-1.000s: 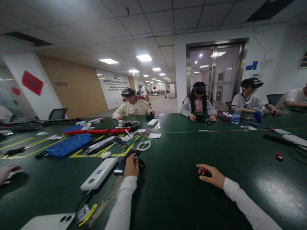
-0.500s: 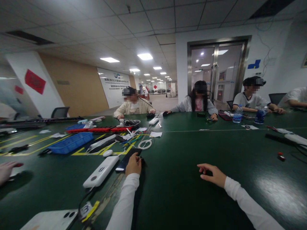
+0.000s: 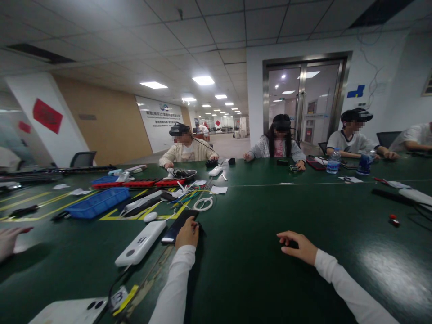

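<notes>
My left hand (image 3: pixel 187 234) rests on the green table beside a dark phone-like slab (image 3: pixel 178 227), its fingers curled closed. A small dark thing shows at its fingertips, too hidden to name. To the left of that hand lies a white power bank (image 3: pixel 141 243) with a cable at its near end. My right hand (image 3: pixel 299 246) lies on the bare green tabletop to the right. Its fingers are loosely bent, the thumb is apart from them, and nothing is between them.
A blue tray (image 3: pixel 97 202), a coiled white cable (image 3: pixel 203 204) and loose wires lie ahead on the left. A white phone (image 3: pixel 67 311) is at the near left edge. Another person's hand (image 3: pixel 10 243) enters from the left. Several people sit across, near water bottles (image 3: pixel 333 162).
Across the table, a person in a striped sleeve has drawn a hand back from a small black box, which now stands alone. My two hands have stayed in place.
</notes>
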Motion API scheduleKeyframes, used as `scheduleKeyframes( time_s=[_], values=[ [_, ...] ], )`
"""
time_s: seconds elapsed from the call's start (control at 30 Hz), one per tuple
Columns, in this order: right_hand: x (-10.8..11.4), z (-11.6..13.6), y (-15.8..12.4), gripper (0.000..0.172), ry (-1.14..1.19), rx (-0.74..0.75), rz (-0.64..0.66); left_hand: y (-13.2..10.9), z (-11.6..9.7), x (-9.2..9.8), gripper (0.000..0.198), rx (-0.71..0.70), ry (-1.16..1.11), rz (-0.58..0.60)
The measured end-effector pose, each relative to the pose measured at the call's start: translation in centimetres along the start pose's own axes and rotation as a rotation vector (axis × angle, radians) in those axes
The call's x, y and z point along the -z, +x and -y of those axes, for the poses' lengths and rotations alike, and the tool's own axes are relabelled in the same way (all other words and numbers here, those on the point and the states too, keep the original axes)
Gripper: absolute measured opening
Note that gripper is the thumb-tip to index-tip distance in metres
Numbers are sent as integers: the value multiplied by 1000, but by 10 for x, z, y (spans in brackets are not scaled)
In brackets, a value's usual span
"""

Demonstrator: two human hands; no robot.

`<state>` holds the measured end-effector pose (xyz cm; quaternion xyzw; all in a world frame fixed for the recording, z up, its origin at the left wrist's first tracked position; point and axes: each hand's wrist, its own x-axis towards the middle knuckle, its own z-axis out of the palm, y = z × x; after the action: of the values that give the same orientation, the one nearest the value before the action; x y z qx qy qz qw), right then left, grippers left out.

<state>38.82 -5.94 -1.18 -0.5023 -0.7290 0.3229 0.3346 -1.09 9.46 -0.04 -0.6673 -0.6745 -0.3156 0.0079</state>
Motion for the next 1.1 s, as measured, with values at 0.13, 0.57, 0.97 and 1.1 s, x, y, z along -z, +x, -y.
scheduleKeyframes(
  time_s=[0.13,0.57,0.97,1.1],
  values=[
    [-2,-7,4,38,-21,-34,16,-1,-1,2,35,-8,6,22],
    [-3,-3,9,50,-198,15,-35,-72,-134,-35,33,-539,-157,239],
    [1,-1,17,60,-277,17,-24,-112,-209,-53,38,-669,-344,426],
    [4,7,14,60,-291,-11,-20,-106,-205,-52,36,-556,-568,397]
  ],
)
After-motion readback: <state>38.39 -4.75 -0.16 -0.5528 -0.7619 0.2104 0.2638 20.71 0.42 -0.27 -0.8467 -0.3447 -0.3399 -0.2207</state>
